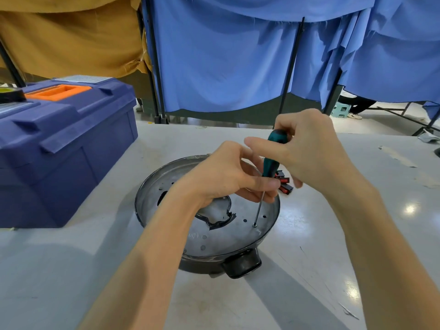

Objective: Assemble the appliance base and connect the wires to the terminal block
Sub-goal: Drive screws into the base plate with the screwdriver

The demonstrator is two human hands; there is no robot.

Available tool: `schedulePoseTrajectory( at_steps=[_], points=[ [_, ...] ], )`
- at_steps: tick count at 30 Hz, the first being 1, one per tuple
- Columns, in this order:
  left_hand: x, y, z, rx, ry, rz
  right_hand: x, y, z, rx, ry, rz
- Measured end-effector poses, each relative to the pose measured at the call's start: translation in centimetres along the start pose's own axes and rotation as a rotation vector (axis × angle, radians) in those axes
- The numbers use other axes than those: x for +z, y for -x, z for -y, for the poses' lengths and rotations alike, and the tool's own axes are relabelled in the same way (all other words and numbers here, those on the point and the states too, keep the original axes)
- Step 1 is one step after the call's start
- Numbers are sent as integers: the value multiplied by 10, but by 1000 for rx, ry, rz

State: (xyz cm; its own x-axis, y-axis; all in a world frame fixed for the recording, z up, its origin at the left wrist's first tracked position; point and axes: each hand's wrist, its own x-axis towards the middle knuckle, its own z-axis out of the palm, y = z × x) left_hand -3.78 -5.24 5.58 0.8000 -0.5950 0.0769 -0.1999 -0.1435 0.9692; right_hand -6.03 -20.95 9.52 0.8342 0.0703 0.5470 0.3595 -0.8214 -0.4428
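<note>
Blue toolbox with orange handle at left on grey table, blue curtain behind, mustard cloth beside it

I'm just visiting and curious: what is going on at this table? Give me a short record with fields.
Workpiece: round metal appliance base, lying on the grey table
Tool: green-handled screwdriver, nearly upright, tip down on the plate near its right edge
Right hand: grips the top of the handle
Left hand: pinches the shaft just below the handle
Nearby: blue toolbox at left; red-and-black parts behind the base
</note>
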Motion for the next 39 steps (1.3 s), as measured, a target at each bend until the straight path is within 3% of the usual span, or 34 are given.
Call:
schedulePoseTrajectory(
  at_steps=[2, 6, 8, 14, 17, 21, 27, 29, 34, 36, 39],
  points=[
    [3, -2, 0, 6, -7, 13, -2, 0, 2, 49, 70, 54],
    [-4, 3, 1, 20, 23, 96, -13, 4, 4, -65, -111, 153],
    [-5, 4, 0, 14, 24, 114, -12, 3, 5, -83, -145, 107],
    [2, -1, 2, 10, 15, 52, -1, 1, 6, 46, 72, 26],
    [-3, -1, 4, 19, 46, 92, -12, 2, 2, -22, -24, 133],
    [-5, 3, 2, -6, 67, 115, -13, 5, 6, -77, -221, 56],
    [2, -1, 0, 9, 59, 45, -12, 1, 5, 45, 74, -62],
    [3, -2, 2, 11, 89, 78, -15, 3, 5, 14, 113, 3],
    [-6, 3, 4, 14, 101, 154, -22, 5, 6, -131, -97, 178],
    [-7, 4, 1, 19, 78, 143, -16, 4, 4, -108, -130, 151],
    [-1, 1, -2, 60, 67, 52, 3, 1, 7, -71, 9, 17]
  ],
)
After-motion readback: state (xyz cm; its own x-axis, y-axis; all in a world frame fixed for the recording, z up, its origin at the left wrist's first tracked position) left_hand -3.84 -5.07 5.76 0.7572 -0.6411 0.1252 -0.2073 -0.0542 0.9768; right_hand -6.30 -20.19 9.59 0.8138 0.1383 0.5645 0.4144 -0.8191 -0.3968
